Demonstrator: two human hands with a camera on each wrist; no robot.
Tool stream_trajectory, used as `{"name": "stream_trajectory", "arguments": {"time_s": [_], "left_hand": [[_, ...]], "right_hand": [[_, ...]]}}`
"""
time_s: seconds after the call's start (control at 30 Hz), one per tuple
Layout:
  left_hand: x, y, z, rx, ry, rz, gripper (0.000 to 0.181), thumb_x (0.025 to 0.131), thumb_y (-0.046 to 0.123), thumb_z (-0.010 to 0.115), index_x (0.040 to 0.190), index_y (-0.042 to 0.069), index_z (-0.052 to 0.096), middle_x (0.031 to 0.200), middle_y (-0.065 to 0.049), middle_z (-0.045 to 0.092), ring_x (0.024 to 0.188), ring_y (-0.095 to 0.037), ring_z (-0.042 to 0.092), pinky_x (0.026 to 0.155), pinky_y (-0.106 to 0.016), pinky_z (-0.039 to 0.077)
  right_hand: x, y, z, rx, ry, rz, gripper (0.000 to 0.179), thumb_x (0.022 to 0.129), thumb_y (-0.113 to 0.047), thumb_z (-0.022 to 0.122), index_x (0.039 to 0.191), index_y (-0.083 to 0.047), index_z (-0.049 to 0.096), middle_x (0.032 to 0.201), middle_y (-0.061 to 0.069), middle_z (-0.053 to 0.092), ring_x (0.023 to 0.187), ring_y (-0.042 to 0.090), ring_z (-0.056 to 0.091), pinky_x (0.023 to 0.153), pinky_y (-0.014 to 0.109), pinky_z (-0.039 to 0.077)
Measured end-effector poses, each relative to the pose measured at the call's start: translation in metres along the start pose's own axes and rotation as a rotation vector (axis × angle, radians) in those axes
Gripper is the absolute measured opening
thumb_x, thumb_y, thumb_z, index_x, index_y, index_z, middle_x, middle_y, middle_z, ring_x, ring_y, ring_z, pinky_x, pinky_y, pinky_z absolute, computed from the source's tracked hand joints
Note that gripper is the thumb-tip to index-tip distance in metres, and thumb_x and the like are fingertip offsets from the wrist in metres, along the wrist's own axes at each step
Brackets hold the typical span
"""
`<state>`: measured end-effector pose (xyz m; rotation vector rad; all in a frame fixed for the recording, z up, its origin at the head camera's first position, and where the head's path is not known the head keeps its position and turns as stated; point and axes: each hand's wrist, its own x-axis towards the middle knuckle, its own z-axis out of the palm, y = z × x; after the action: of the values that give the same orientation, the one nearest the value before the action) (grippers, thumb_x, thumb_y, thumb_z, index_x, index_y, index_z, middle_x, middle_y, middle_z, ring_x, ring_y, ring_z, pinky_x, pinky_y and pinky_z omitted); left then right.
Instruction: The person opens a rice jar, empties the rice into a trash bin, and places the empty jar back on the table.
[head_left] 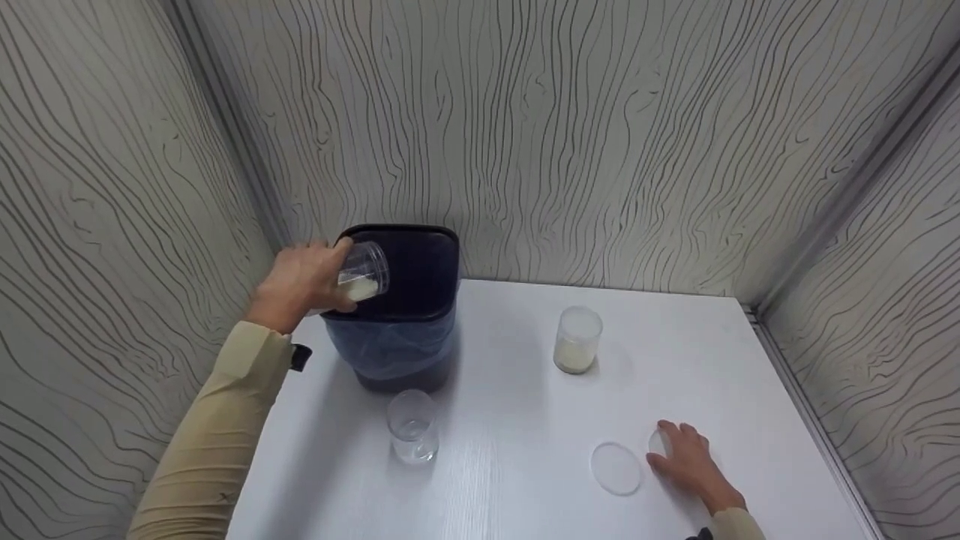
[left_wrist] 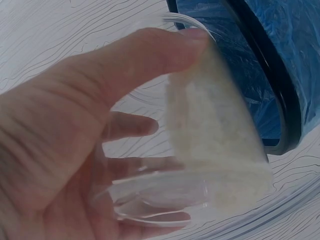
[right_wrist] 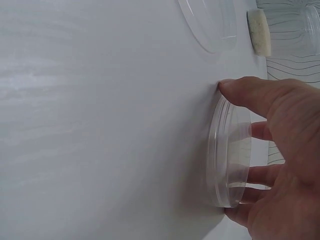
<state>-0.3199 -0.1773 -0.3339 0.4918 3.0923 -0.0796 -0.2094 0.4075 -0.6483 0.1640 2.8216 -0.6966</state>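
My left hand grips a clear plastic jar tipped sideways, its mouth over the black-rimmed bin. Pale, grainy contents lie along the jar's lower side in the left wrist view; their exact kind is unclear. Down at the right of the table, my right hand holds a clear round lid by its edge, thumb on one side and fingers on the other. Beside that hand, a second clear lid lies flat on the table.
A clear jar with pale contents at its bottom stands upright right of centre. In front of the bin is a clear cup. Blue plastic lining hangs over the bin's outside. Patterned wall panels enclose the white table.
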Motion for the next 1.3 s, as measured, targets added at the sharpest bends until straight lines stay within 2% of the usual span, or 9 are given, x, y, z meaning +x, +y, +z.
{"name": "stream_trajectory", "arguments": {"time_s": [0.17,0.33,0.77,0.9,1.13,1.3], "left_hand": [[-0.0026,0.0013,-0.001,-0.007,0.036,0.014,0.085,0.074,0.04,0.082,0.138,0.002,0.043,0.11,-0.026,0.064,0.099,-0.047,0.061,0.08,-0.06,0.05],[-0.0039,0.0019,-0.0015,0.002,0.042,0.013,0.084,0.073,0.04,0.083,0.137,0.002,0.044,0.109,-0.025,0.063,0.099,-0.047,0.061,0.08,-0.059,0.05],[-0.0049,0.0018,-0.0035,-0.015,0.032,0.01,0.077,0.072,0.038,0.083,0.131,0.003,0.047,0.107,-0.025,0.063,0.096,-0.048,0.061,0.076,-0.06,0.05],[-0.0052,0.0013,-0.0053,-0.013,0.028,0.006,0.079,0.073,0.038,0.082,0.134,0.003,0.046,0.11,-0.027,0.063,0.099,-0.049,0.06,0.077,-0.06,0.05],[-0.0048,0.0017,-0.0082,0.01,0.02,-0.01,0.084,0.073,0.04,0.082,0.138,0.002,0.044,0.113,-0.029,0.062,0.1,-0.051,0.059,0.079,-0.061,0.05],[-0.0058,0.0017,-0.0088,0.017,0.02,-0.01,0.086,0.073,0.04,0.081,0.14,0.001,0.044,0.112,-0.029,0.062,0.098,-0.05,0.06,0.078,-0.061,0.05]], "right_hand": [[0.0001,-0.0007,0.0004,-0.021,0.038,-0.028,0.071,0.087,-0.03,0.07,0.141,0.007,0.04,0.136,0.044,0.033,0.125,0.066,0.03,0.101,0.073,0.031],[0.0008,-0.0006,0.0008,-0.009,0.005,0.015,0.074,0.089,-0.033,0.068,0.143,0.005,0.037,0.142,0.043,0.028,0.131,0.064,0.024,0.105,0.073,0.028],[-0.0002,0.0002,-0.0018,-0.012,-0.036,0.037,0.078,0.089,-0.04,0.067,0.145,0.004,0.036,0.144,0.041,0.026,0.132,0.062,0.022,0.105,0.073,0.027],[-0.0001,0.0008,-0.0019,-0.01,-0.045,0.043,0.08,0.088,-0.042,0.068,0.145,0.003,0.035,0.144,0.041,0.026,0.132,0.061,0.023,0.105,0.073,0.027],[0.0016,0.0025,-0.001,-0.03,-0.021,-0.006,0.077,0.088,-0.042,0.067,0.143,0.006,0.038,0.14,0.043,0.031,0.127,0.064,0.03,0.101,0.073,0.031],[0.0028,0.0009,-0.001,-0.034,-0.034,0.023,0.078,0.089,-0.043,0.066,0.144,0.005,0.038,0.141,0.044,0.029,0.129,0.064,0.027,0.103,0.073,0.03]]}}
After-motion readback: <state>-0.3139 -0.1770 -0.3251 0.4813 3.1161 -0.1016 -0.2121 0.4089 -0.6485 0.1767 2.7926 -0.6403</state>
